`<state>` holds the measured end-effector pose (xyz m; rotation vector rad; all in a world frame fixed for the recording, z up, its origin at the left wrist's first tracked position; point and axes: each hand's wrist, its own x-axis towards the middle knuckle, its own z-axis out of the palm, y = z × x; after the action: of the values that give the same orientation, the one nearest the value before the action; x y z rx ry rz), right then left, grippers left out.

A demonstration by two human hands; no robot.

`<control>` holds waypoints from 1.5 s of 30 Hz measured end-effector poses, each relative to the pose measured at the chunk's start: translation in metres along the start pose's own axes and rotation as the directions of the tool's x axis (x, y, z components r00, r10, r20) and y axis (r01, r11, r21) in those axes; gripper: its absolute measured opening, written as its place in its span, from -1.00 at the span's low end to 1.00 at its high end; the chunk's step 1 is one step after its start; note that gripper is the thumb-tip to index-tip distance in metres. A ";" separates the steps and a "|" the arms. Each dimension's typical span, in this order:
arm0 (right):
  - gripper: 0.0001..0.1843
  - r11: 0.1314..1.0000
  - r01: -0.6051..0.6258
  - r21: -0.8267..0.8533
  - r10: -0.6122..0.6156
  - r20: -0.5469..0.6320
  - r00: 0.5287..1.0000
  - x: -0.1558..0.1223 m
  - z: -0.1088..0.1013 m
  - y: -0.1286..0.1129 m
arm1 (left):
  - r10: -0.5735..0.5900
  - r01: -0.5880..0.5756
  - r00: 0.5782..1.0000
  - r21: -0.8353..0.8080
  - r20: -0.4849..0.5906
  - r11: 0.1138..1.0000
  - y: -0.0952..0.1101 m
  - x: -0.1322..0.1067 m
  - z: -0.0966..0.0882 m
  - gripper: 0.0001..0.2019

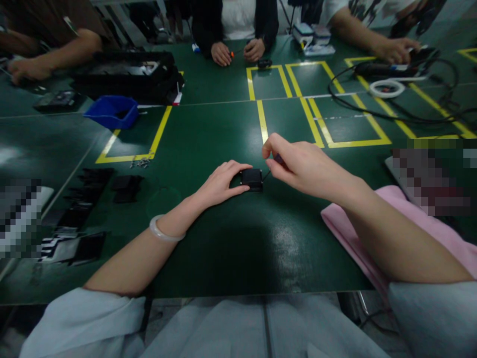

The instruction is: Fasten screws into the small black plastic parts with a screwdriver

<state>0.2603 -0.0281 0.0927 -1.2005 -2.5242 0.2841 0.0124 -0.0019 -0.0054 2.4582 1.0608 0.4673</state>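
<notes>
In the head view, a small black box-shaped part (252,177) lies on the green table. My left hand (227,183) is closed on it from the left, thumb along its near side and fingers along its far side. My right hand (294,161) is closed in a pinch just right of the part, around a small screwdriver (278,158). Most of the dark handle is hidden by the fingers. Its thin shaft slants down to the part's right side; whether the tip sits in a screw is too small to tell.
Loose screws (140,162) lie at left, near black parts (125,188) and a blue bin (113,112). Black trays (128,77) stand behind. A pink cloth (402,214) lies under my right forearm. Cables (387,117) coil at back right. Co-workers' hands (222,53) are across the table.
</notes>
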 end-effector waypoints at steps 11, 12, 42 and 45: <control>-0.82 1.000 0.009 0.030 -0.009 0.009 1.000 -0.001 -0.002 0.001 | -0.013 0.013 1.000 -0.005 0.009 1.000 0.001 0.000 -0.002 -0.49; -0.82 1.000 0.011 0.028 -0.011 0.010 1.000 -0.001 -0.002 0.001 | -0.008 0.008 1.000 -0.003 0.007 1.000 0.001 0.000 -0.001 -0.49; -0.80 0.995 -0.050 -0.088 0.055 0.055 0.997 0.001 -0.003 -0.003 | -0.005 0.005 1.000 0.002 0.001 1.000 0.000 -0.001 -0.002 -0.49; -0.80 0.997 -0.036 -0.067 0.041 0.064 0.997 0.001 -0.003 -0.003 | 0.000 0.000 1.000 -0.004 -0.003 1.000 0.000 -0.001 -0.002 -0.50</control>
<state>0.2589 -0.0284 0.0969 -1.2857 -2.5866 0.2555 0.0113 -0.0023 -0.0040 2.4550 1.0599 0.4731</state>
